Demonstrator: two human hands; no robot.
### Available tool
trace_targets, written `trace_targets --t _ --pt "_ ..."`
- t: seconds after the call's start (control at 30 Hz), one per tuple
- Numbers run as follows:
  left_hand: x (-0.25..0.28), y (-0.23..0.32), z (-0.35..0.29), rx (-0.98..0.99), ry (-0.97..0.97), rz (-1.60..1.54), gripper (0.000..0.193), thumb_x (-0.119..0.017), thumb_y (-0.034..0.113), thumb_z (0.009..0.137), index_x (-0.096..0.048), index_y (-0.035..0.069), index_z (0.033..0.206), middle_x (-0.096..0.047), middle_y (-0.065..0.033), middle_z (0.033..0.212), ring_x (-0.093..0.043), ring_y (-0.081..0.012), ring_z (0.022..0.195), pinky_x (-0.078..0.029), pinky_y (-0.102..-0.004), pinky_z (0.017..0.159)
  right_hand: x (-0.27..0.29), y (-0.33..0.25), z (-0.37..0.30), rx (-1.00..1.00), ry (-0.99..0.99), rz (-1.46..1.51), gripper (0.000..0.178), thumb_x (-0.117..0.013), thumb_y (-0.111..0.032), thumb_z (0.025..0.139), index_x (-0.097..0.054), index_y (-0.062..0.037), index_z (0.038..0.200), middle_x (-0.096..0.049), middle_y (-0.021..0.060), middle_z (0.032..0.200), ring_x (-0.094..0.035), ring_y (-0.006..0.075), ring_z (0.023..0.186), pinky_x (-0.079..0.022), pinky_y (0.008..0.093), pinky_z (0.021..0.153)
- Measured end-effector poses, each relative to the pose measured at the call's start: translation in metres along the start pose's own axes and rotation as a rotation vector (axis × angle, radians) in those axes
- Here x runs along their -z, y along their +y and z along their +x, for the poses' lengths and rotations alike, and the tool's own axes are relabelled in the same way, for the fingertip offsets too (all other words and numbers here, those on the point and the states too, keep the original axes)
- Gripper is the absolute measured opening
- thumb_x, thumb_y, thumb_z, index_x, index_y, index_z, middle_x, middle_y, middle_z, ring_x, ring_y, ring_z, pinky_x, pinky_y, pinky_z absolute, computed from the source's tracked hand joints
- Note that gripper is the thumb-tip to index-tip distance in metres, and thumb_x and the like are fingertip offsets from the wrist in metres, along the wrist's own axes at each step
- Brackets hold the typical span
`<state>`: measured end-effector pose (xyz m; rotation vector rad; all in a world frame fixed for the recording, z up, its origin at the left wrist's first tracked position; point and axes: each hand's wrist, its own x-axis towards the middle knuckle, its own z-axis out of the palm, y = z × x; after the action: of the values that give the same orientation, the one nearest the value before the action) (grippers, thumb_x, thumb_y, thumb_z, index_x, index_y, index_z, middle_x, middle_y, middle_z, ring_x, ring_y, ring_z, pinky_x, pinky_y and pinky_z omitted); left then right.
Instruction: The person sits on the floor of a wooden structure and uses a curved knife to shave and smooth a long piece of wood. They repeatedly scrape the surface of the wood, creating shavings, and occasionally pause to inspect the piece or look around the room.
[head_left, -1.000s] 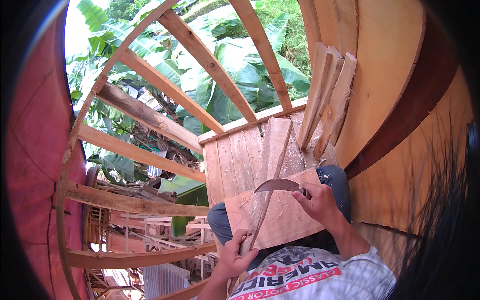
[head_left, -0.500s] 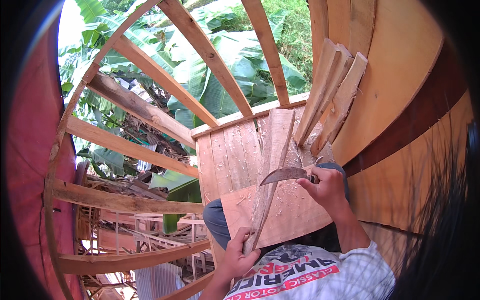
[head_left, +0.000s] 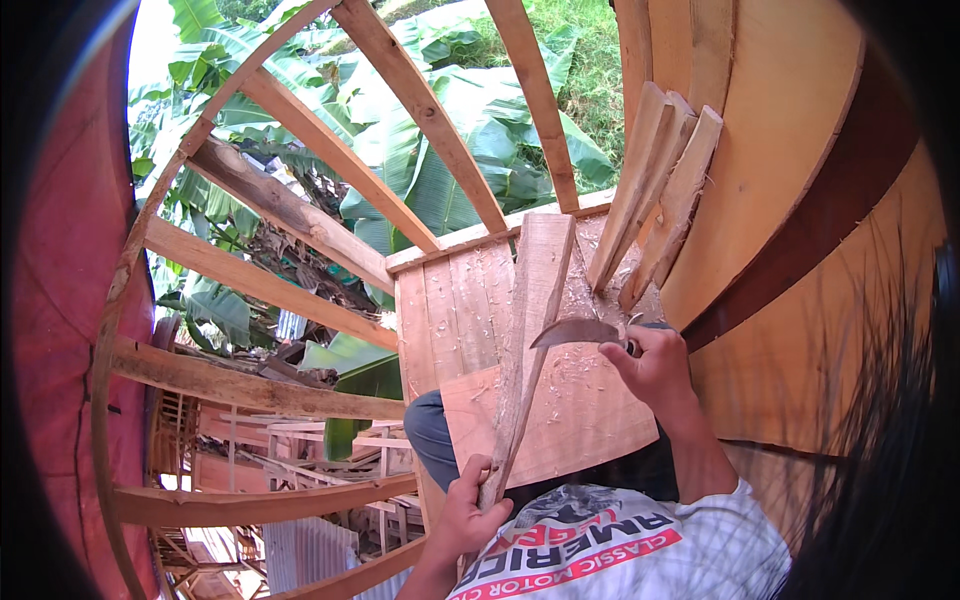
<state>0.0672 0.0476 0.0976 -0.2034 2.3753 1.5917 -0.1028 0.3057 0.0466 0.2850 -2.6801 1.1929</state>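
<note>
My left hand is closed round the near end of a long wooden stick, which slants up and away from me over a flat board across my lap. In my right hand is a knife with a curved blade and a short handle mostly hidden by my fingers. The blade points left, its tip close to the stick's right edge; I cannot tell whether they touch. Bark-like rough grain shows along the stick's side.
Several rough wood pieces lean upright at the right against a curved plywood wall. Pale shavings lie on the plank floor. Wooden slats form an open railing at the left, with banana leaves beyond. A red sheet hangs far left.
The knife has moved slightly up and right, from across the stick to its right edge. The stick's far end has shifted a little left.
</note>
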Motion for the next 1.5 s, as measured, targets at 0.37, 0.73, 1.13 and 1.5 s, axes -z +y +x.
trace_targets --t 0.37,0.73,1.13,1.5 --pt "-0.010 -0.001 -0.016 -0.066 0.043 0.058 0.045 -0.065 0.006 0.071 -0.044 0.003 0.111 -0.051 -0.0105 0.069 -0.044 -0.0120 0.063 -0.038 -0.0290 0.056 0.003 -0.019 -0.016 0.148 0.065 0.025 0.060 -0.064 -0.065 0.077 -0.061 -0.0066 0.063 -0.053 0.0098 0.051 -0.058 0.0310 0.051 -0.044 0.0394 0.049" --pt "-0.015 0.003 -0.029 -0.169 0.118 0.062 0.043 -0.065 0.005 0.071 -0.046 0.004 0.110 -0.050 -0.0088 0.068 -0.044 -0.0116 0.061 -0.038 -0.0293 0.055 -0.017 -0.018 -0.034 0.167 0.086 0.123 0.057 -0.066 -0.060 0.078 -0.059 -0.0064 0.059 -0.053 0.0112 0.051 -0.059 0.0306 0.051 -0.044 0.0400 0.048" --pt "-0.019 -0.040 0.013 -0.159 0.184 0.240 0.038 -0.061 0.008 0.070 -0.051 0.000 0.106 -0.057 -0.0153 0.071 -0.054 -0.0210 0.058 -0.044 -0.0329 0.057 -0.018 -0.003 -0.085 -0.111 -0.382 0.211 0.050 -0.067 -0.052 0.081 -0.064 -0.0032 0.071 -0.062 0.0153 0.063 -0.064 0.0343 0.062 -0.050 0.0423 0.060" --pt "-0.018 -0.059 0.035 -0.401 0.111 0.862 0.036 -0.064 0.016 0.071 -0.057 0.003 0.104 -0.060 -0.0221 0.096 -0.061 -0.0379 0.092 -0.049 -0.0452 0.082 -0.010 0.041 -0.122 -0.088 -0.243 0.222 0.047 -0.058 -0.020 0.086 -0.044 -0.0042 0.129 -0.057 0.0257 0.117 -0.058 0.0435 0.103 -0.047 0.0482 0.087"
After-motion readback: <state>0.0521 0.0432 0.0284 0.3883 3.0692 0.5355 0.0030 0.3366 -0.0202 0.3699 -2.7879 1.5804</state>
